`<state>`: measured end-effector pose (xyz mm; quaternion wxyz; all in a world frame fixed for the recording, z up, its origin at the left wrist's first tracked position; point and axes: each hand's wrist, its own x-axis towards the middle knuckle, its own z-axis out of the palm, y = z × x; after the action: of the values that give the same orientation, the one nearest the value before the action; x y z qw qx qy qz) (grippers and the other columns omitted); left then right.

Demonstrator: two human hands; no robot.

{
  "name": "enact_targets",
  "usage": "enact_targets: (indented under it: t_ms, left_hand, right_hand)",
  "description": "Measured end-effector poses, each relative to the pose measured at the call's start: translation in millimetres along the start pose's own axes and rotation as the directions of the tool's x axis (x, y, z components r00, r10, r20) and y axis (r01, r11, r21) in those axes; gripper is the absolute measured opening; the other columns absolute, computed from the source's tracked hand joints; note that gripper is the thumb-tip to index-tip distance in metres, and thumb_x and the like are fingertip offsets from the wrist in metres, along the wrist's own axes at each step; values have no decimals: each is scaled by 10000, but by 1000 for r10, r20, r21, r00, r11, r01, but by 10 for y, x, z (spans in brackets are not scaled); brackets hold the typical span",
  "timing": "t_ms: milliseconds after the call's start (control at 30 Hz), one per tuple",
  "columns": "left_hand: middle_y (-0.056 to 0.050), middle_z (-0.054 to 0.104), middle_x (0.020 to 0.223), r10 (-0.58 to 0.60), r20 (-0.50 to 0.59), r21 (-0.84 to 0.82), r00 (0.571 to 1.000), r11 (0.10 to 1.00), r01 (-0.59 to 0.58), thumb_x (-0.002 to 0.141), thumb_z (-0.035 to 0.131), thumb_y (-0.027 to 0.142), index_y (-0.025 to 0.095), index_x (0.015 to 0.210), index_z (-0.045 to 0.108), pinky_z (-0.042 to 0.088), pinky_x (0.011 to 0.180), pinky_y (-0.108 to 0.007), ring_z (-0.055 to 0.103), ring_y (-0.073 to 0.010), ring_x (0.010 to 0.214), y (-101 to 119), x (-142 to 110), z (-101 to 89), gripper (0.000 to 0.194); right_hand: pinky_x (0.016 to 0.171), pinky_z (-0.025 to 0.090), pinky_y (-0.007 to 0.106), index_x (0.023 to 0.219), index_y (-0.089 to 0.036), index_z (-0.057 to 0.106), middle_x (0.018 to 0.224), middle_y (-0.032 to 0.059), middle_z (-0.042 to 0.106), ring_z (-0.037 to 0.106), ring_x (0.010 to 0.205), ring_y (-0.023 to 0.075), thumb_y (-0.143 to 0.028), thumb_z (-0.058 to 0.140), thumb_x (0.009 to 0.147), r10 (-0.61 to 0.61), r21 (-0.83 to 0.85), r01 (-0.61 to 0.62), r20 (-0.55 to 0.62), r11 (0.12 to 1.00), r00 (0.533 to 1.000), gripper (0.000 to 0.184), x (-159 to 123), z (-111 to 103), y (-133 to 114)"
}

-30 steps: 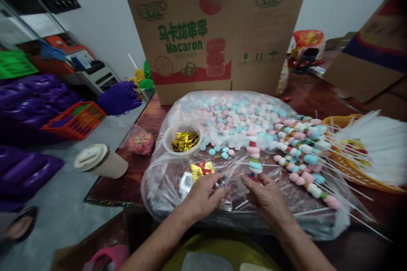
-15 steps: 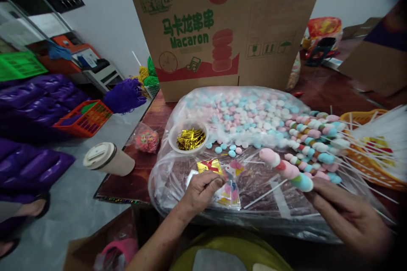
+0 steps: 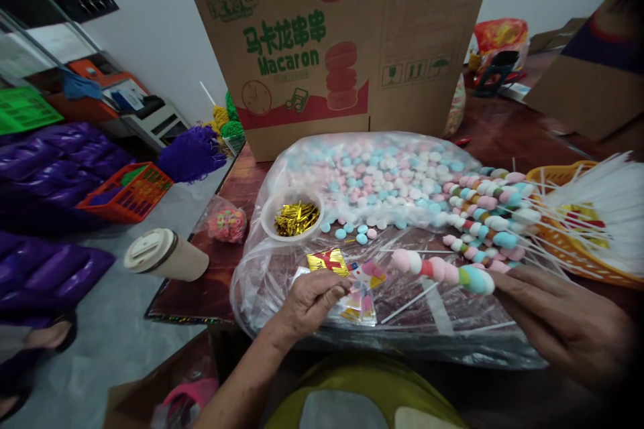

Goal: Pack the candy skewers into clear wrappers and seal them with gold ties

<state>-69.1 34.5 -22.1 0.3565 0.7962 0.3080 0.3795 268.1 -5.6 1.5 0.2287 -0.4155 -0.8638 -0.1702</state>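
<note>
My right hand [image 3: 563,325] pinches the stick end of a candy skewer [image 3: 443,271] of pink, white, red and pale blue pieces, held nearly level and pointing left. My left hand [image 3: 306,298] has its fingers closed on a clear printed wrapper bag [image 3: 363,288] lying on a stack of such bags. Both hands work above a large clear plastic sheet [image 3: 272,281] spread on the table. Beyond it lies a heap of loose pink, blue and white candies [image 3: 382,177]. A pile of finished skewers [image 3: 483,218] lies to the right.
A small bowl of gold twist ties [image 3: 294,216] sits by the candy heap, a gold packet [image 3: 328,260] below it. A big "Macaron" carton [image 3: 322,40] stands behind. An orange basket of white sticks [image 3: 583,221] is at right. A lidded paper cup [image 3: 164,255] lies at the table's left corner.
My right hand swung the skewer from upright to nearly level and drew back to the right. My left hand stayed on the wrapper stack and pinched up one bag.
</note>
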Motion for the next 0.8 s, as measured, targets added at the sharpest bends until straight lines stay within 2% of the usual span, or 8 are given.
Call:
enact_targets:
  t_ms: [167, 333, 400, 500, 567, 700, 800]
  left_hand:
    - [-86, 682, 801, 12, 21, 6, 1000, 1000, -12, 876, 449, 225, 129, 891, 648, 484, 701, -237, 624, -140, 751, 7, 7, 18, 221]
    - [-79, 667, 761, 8, 32, -3, 999, 1000, -7, 880, 438, 223, 122, 894, 643, 477, 679, -226, 613, -131, 722, -24, -22, 15, 229]
    - [-75, 663, 749, -12, 40, 8, 999, 1000, 12, 884, 430, 235, 123, 888, 644, 475, 675, -228, 608, -130, 711, -37, -31, 21, 242]
    - [-76, 669, 767, -57, -6, 29, 998, 998, 58, 888, 424, 247, 121, 884, 644, 472, 673, -232, 606, -130, 703, -48, -40, 28, 253]
    - [-75, 670, 759, -80, -22, 50, 997, 995, 81, 890, 419, 262, 120, 864, 644, 469, 656, -233, 605, -130, 688, -47, -45, 18, 267]
    - [-72, 671, 735, -46, 54, 49, 997, 998, 43, 883, 430, 258, 121, 837, 649, 467, 662, -227, 614, -132, 696, -21, -58, -24, 262]
    - [-76, 679, 766, -35, 58, -10, 998, 999, 35, 880, 437, 237, 122, 864, 649, 474, 686, -227, 623, -132, 726, -4, -66, -31, 242]
  right_hand:
    - [545, 464, 289, 1080, -173, 507, 871, 105, 604, 589, 700, 206, -152, 361, 853, -25, -58, 29, 70, 998, 997, 270, 16, -16, -26]
    - [635, 468, 299, 1099, -176, 499, 910, 106, 589, 580, 774, 208, -164, 416, 857, 48, -29, -48, 2, 998, 999, 256, -7, -52, 6]
    - [606, 458, 300, 1100, -157, 503, 889, 115, 596, 580, 743, 212, -144, 415, 847, 21, -58, -19, 38, 998, 999, 268, 23, -53, -21]
    - [540, 429, 295, 1109, -148, 513, 849, 109, 618, 583, 683, 214, -99, 382, 821, -48, -100, 57, 98, 993, 994, 320, 63, -33, -73]
    - [543, 424, 298, 1118, -160, 511, 853, 101, 623, 585, 690, 218, -87, 376, 812, -61, -104, 71, 97, 992, 993, 342, 48, -23, -74]
    - [606, 443, 296, 1165, -161, 479, 894, 105, 603, 576, 749, 211, -106, 394, 835, -12, -65, 18, 93, 998, 996, 345, -28, -50, -12]
    - [633, 451, 305, 1175, -157, 473, 918, 116, 593, 573, 773, 216, -123, 414, 840, 24, -50, -19, 97, 999, 995, 342, -26, -61, -15]
